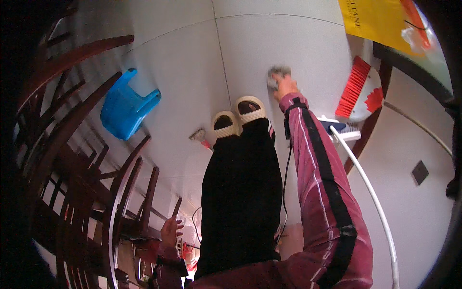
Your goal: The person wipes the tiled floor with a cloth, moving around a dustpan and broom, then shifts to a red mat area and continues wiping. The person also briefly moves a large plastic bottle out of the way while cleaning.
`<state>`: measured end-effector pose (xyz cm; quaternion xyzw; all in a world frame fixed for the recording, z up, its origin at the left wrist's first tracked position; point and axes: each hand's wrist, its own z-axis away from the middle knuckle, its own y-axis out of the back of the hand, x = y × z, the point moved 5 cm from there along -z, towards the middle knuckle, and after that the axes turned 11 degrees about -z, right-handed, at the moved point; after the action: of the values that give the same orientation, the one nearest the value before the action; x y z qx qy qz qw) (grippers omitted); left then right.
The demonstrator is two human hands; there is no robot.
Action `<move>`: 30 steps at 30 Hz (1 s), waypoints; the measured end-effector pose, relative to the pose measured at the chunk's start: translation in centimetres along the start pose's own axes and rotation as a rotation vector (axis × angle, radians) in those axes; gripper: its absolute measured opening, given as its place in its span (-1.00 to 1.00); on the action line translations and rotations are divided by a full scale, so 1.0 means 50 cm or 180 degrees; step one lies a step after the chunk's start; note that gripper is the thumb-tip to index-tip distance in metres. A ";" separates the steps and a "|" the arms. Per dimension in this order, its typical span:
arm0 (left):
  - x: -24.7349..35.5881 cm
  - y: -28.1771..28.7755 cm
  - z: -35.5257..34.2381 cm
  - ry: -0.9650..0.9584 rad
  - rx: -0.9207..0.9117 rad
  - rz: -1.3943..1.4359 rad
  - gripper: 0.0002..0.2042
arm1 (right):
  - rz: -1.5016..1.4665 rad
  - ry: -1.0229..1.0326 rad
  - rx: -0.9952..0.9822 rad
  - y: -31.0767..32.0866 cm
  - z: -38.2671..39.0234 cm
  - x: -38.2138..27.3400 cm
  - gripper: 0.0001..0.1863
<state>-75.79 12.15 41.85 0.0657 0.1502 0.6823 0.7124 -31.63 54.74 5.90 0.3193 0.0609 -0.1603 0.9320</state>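
My right hand (286,86) reaches down to the pale tiled floor (183,72), ahead of my feet and slightly right. Its fingers are closed on a grey rag (278,72), which is blurred and pressed against the floor. Low on the left, my left hand (171,232) hangs beside the dark wooden chairs (122,183), with its fingers apart and nothing visible in them. A small scraper (198,135) with a red handle lies on the floor just left of my cream slippers (250,108).
A blue plastic stool (126,108) is at the left by the chairs. Along the right wall are a red-bristled broom (358,91) and a white-handled brush (344,132). A yellow bag (375,21) is at the far right. Thin cables run beside my legs.
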 end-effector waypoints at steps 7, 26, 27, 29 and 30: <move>0.029 0.000 0.046 -0.0455 -0.0198 -0.0038 -0.61 | 0.0071 -0.0513 -0.1594 -0.025 0.390 0.160 -0.44; 0.065 -0.061 0.100 -0.1415 -0.0081 -0.0604 -0.64 | -0.3296 -0.0806 0.0908 0.099 1.056 0.370 -0.36; 0.063 -0.076 0.110 -0.1474 -0.0012 -0.0542 -0.65 | -0.3798 -0.0866 0.0969 0.092 1.059 0.382 -0.40; 0.063 -0.116 0.147 -0.1613 0.0085 -0.0577 -0.65 | -0.5023 -0.0975 0.0887 0.074 1.072 0.404 -0.47; 0.066 -0.137 0.170 -0.1737 0.0166 -0.0624 -0.66 | -0.5714 -0.0979 0.0757 0.066 1.082 0.412 -0.50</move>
<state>-66.60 15.94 47.41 0.2503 -0.0239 0.5632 0.7872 -10.51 18.58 46.04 0.2212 0.1444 -0.8699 0.4166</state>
